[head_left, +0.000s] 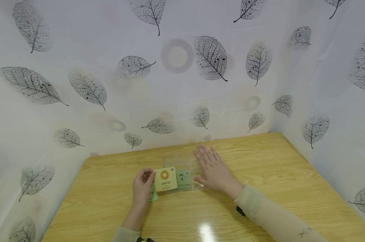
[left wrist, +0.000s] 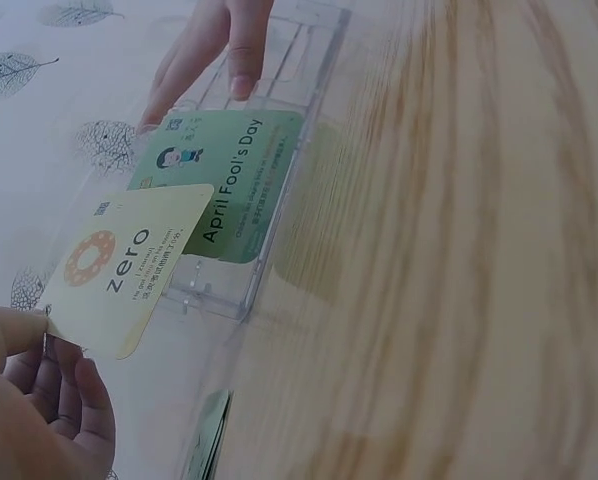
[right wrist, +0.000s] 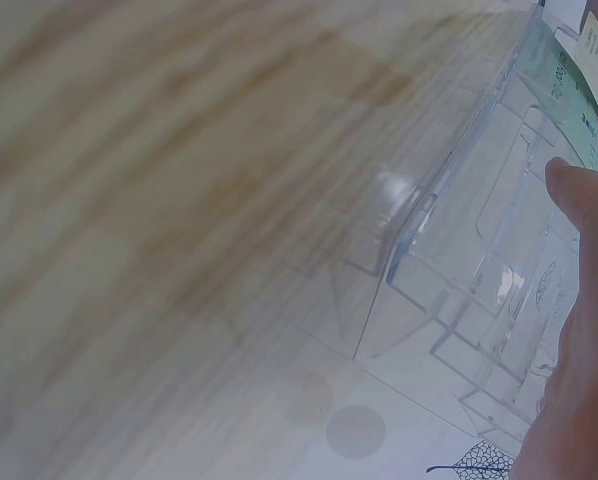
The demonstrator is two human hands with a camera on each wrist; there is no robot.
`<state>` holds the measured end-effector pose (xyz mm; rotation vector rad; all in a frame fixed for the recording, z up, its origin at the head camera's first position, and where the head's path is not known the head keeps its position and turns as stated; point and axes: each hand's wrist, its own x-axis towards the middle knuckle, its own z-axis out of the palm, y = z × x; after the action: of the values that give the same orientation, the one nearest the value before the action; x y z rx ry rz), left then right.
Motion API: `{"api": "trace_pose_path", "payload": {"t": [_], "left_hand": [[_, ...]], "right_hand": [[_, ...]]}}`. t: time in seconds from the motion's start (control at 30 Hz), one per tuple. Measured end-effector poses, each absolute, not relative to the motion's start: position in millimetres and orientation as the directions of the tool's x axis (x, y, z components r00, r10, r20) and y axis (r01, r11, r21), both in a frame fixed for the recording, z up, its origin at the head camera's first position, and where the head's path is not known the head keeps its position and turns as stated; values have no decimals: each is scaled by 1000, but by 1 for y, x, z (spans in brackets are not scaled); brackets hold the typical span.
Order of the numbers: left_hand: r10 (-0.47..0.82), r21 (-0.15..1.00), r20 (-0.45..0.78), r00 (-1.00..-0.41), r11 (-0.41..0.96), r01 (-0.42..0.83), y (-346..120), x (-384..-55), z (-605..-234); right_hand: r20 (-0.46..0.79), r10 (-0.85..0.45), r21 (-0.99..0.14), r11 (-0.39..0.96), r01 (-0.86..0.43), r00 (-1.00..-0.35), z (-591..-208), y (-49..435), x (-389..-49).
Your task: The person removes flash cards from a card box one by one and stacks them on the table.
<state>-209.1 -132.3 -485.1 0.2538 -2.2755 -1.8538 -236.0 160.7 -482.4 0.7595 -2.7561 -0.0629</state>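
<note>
My left hand [head_left: 142,189] pinches a pale yellow card [head_left: 165,183] by its left edge; it reads "zero" under an orange ring. That card is held in front of a clear plastic holder [head_left: 173,158] with stepped tiers, overlapping a green "April Fool's Day" card [left wrist: 249,170] that leans in the holder's front tier. With fingers spread and straight, my right hand [head_left: 215,171] rests on the holder's right part. In the right wrist view its thumb [right wrist: 577,185] lies near the green card. Other green cards [left wrist: 209,437] lie on the table beside my left hand, partly hidden by it in the head view.
A wood-grain table [head_left: 285,174] carries everything. Behind it and at both sides hangs a pale cloth [head_left: 176,97] printed with dark leaves. Light glares off the table near its front [head_left: 206,232].
</note>
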Motion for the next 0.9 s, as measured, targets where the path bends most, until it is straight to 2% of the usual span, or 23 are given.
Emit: {"api": "trace_pose_path", "payload": {"t": [0.53, 0.9], "left_hand": [[-263, 983, -16, -965, 175, -64, -138, -205, -482], [-267, 981, 10, -964, 189, -42, -143, -207, -486]], "right_hand": [[237, -504, 129, 864, -487, -831, -481, 161, -234], [243, -503, 131, 864, -485, -830, -482, 161, -235]]}}
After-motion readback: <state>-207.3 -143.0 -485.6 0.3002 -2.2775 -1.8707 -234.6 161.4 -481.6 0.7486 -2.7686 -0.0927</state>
